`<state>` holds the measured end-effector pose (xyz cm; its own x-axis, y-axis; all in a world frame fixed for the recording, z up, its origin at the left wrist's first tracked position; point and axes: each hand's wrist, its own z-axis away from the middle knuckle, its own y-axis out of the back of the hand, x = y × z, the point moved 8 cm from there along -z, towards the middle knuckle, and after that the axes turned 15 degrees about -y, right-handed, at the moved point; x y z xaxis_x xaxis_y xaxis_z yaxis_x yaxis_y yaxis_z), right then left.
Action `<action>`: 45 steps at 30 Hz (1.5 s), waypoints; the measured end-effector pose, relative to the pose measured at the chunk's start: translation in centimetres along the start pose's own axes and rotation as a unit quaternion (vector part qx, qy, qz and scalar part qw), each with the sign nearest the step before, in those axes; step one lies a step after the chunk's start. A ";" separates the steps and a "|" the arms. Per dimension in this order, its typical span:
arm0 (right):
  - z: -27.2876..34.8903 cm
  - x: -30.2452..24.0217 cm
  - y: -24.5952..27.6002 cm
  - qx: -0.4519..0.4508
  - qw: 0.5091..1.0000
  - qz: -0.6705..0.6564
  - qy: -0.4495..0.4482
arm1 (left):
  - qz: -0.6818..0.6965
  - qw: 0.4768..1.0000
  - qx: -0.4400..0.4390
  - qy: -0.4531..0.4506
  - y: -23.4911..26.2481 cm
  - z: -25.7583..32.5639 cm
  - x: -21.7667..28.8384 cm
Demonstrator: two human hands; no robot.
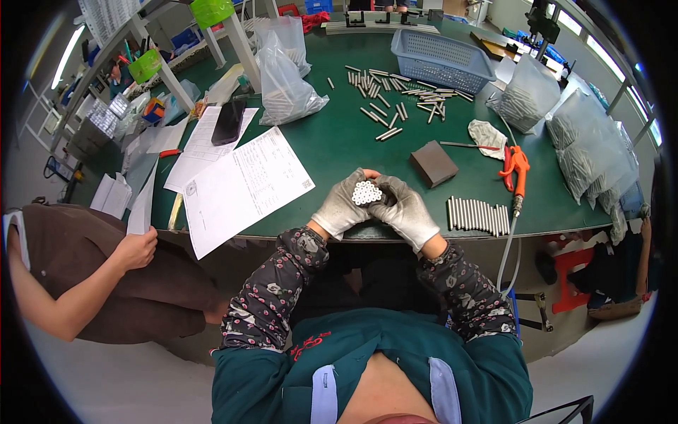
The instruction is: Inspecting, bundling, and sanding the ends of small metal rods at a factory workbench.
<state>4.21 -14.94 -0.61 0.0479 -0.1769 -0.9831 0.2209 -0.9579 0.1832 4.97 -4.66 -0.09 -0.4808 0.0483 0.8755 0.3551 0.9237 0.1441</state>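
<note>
A bundle of thin metal tubes stands end-on between my two gloved hands, their round ends facing up. My left hand wraps the bundle from its left side. From the right, my right hand closes round the same bundle, its fingertips partly hidden. Both gloves are white and grey, worn at the table's near edge. To the right lies a neat row of metal tubes. Beyond my right hand sits a dark brown block. Loose metal tubes are scattered farther back.
A blue basket stands at the back. Bags of tubes crowd the right, near an orange air gun with its hose. Printed sheets and a phone lie left. Another person's hand holds paper there.
</note>
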 end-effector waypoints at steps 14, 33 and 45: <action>0.2 -0.8 0.1 -0.029 0.998 -0.041 -0.048 | 0.032 0.999 0.012 0.020 -0.1 -0.3 -0.2; -0.4 -7.1 -4.6 0.105 0.874 0.421 0.218 | -0.613 0.774 -0.156 0.027 1.1 1.2 -0.4; -4.3 0.6 -0.8 0.046 0.836 -0.494 -0.232 | -0.369 0.919 0.022 -0.135 1.5 1.6 3.4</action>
<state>8.22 -13.27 -1.32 -0.5016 0.6643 -0.5542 -0.1487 -0.6973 -0.7012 2.59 -2.51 2.41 -0.7613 -0.5112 0.3989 -0.1785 0.7567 0.6289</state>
